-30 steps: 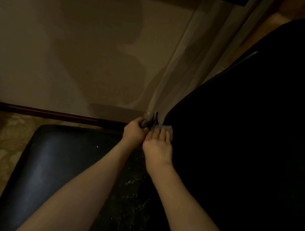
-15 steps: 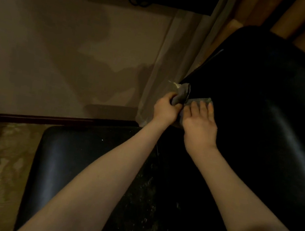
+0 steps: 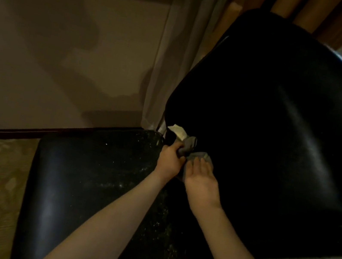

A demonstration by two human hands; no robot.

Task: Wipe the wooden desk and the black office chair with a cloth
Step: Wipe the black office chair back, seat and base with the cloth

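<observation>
Cloth (image 3: 189,145) judged soft, light and limp: bunched end gripped in curled left hand (image 3: 168,161), rest pressed flat to black office chair (image 3: 277,136) by straight-fingered right hand (image 3: 201,179); best held bunched.

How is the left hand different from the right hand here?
The left hand is curled and grips a bunched end of the cloth; the right hand lies flat with straight fingers, pressing the cloth on the chair back. The left hand sits at the chair back's edge; the right hand is further in. Both touch the same grey cloth.
</observation>
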